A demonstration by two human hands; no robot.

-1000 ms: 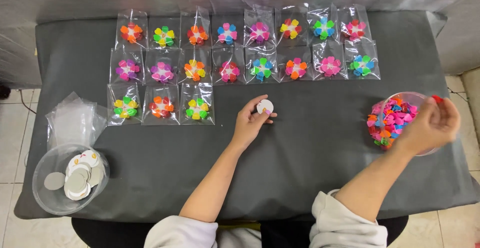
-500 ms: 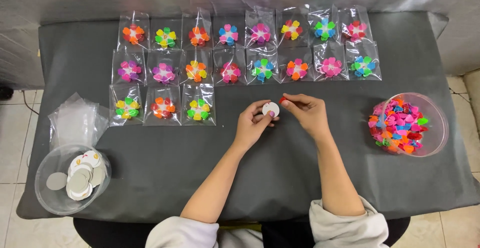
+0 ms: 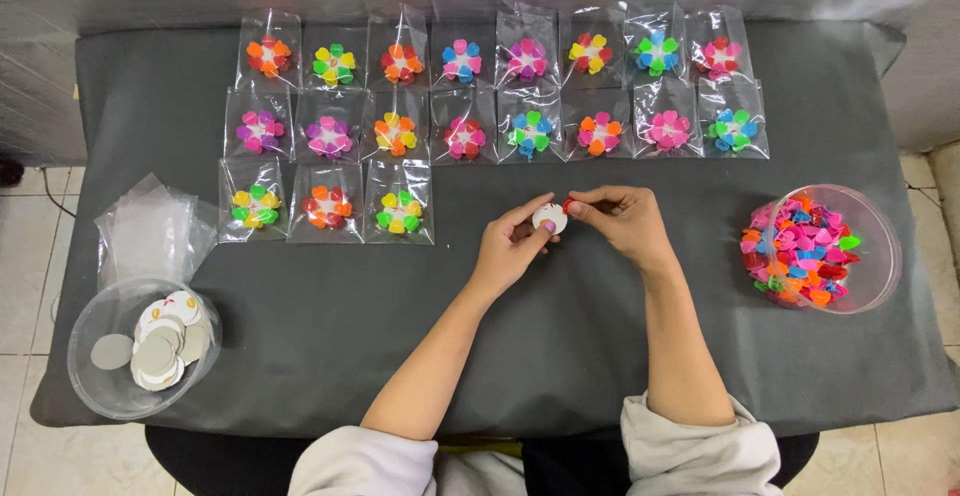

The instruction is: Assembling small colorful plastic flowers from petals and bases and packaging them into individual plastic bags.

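Observation:
My left hand [image 3: 508, 246] pinches a small white round disc [image 3: 549, 219] above the middle of the dark grey table [image 3: 300, 326]. My right hand [image 3: 622, 221] holds a tiny red heart-shaped clip [image 3: 568, 205] against the disc's right edge. The two hands touch at the disc. A clear bowl [image 3: 880, 256] heaped with colourful heart clips [image 3: 795, 251] stands at the right.
Several clear bags, each with a flower of coloured clips [image 3: 400, 211], lie in three rows across the far half. A stack of empty clear bags [image 3: 150, 226] and a clear tub of white discs [image 3: 130, 351] sit at the left. Tiled floor surrounds the table.
My right hand came from the clip bowl at the right to the disc, carrying a red clip. My left hand held the disc nearly still.

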